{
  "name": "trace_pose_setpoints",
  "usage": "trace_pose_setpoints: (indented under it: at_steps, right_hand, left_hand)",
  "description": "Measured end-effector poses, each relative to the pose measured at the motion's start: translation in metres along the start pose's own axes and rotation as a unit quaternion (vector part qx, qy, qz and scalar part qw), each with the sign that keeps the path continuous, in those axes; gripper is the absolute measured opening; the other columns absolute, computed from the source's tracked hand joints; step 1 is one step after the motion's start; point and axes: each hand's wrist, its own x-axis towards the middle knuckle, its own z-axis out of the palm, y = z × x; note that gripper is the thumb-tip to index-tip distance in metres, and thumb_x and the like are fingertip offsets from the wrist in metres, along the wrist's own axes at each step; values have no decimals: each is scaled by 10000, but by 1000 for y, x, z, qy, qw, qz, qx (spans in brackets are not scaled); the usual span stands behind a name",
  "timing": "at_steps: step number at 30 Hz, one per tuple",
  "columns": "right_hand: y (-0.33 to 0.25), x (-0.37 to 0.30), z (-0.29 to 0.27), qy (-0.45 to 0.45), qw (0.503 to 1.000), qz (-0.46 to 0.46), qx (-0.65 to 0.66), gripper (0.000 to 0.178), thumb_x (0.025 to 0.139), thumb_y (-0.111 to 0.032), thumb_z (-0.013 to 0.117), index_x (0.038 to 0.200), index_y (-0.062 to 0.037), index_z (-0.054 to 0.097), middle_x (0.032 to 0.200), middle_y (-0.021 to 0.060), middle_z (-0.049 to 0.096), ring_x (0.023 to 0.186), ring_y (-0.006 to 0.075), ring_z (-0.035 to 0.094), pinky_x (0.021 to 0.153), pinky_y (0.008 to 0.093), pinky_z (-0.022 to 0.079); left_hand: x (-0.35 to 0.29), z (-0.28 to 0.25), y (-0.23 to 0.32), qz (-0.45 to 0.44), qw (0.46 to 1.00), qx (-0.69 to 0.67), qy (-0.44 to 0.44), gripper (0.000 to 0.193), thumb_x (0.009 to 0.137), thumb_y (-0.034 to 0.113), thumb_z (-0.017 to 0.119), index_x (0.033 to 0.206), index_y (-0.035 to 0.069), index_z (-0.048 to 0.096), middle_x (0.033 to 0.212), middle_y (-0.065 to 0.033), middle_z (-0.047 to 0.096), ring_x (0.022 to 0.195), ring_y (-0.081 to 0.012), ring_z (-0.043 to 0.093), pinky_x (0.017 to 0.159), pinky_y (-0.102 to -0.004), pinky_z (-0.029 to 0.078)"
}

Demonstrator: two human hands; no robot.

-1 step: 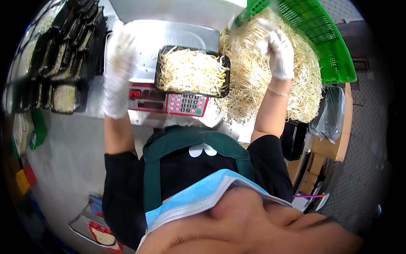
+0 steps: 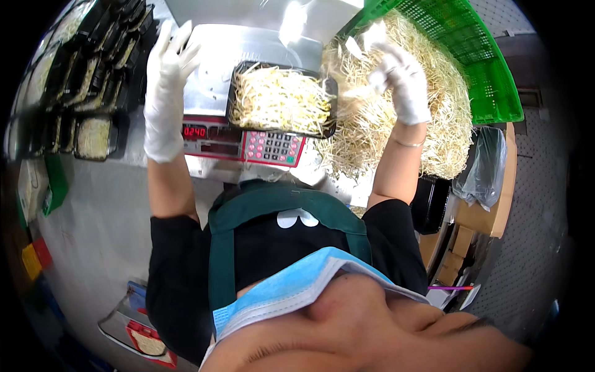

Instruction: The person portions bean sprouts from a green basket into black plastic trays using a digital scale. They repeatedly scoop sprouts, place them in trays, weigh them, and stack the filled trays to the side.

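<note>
A black tray (image 2: pixel 335 99) filled with bean sprouts (image 2: pixel 279 99) sits on the metal pan of a weighing scale (image 2: pixel 214 74), toward its right side. To the left of it, my left hand (image 2: pixel 166 87), in a white glove, is held up open with fingers spread and nothing in it. My right hand (image 2: pixel 403 84), gloved too, is over the large heap of bean sprouts (image 2: pixel 443 99) right of the scale. Its fingers look partly bent, but motion smears their tips, and whether they hold sprouts cannot be made out.
Stacked black trays (image 2: pixel 96 137) of sprouts stand at the left. A green crate (image 2: pixel 499 84) lies tipped behind the heap. Right of my arm are empty black trays (image 2: pixel 431 204) and a clear plastic bag (image 2: pixel 486 167) by a cardboard box (image 2: pixel 489 220). The scale's red display and keypad (image 2: pixel 273 147) face me.
My left hand has shifted slightly left and its fingers have fanned out. My right hand has moved slightly over the heap. The filled tray stays on the scale.
</note>
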Motion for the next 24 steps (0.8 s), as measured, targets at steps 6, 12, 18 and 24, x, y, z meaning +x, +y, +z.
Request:
trace_pose_setpoints:
  at_steps: [6, 12, 18, 24]
  right_hand:
    - [17, -20, 43, -59, 988, 58, 126, 352, 889, -220, 637, 1157, 7, 618, 864, 44, 683, 709, 51, 613, 601, 170, 473]
    - [91, -21, 53, 113, 992, -21, -47, 545, 921, -342, 577, 1303, 33, 471, 1245, 152, 580, 1111, 211, 571, 1000, 317, 397]
    - [57, -43, 65, -25, 987, -99, -126, 465, 968, -348, 443, 1272, -8, 532, 1112, 75, 678, 1163, 203, 546, 1042, 337, 320]
    - [35, -68, 68, 111, 985, -112, 67, 681, 922, -428, 532, 1439, -49, 304, 1264, 131, 578, 1180, 229, 528, 1047, 386, 351]
  left_hand:
    - [-11, 49, 20, -170, 976, 65, -122, 327, 893, 197, 589, 1120, -37, 620, 883, -102, 696, 710, -85, 632, 599, -176, 474]
    - [-41, -4, 13, 3, 984, -51, 171, 431, 842, 124, 666, 1179, -114, 541, 1018, -186, 664, 805, -150, 661, 737, -227, 514]
    - [-68, -71, 13, 27, 973, -106, 204, 397, 886, 83, 620, 1223, -97, 513, 983, -188, 670, 750, -145, 658, 620, -194, 518]
    - [-68, -28, 7, -75, 990, -53, 105, 320, 898, 143, 619, 1135, -69, 584, 891, -138, 688, 688, -106, 632, 563, -165, 478]
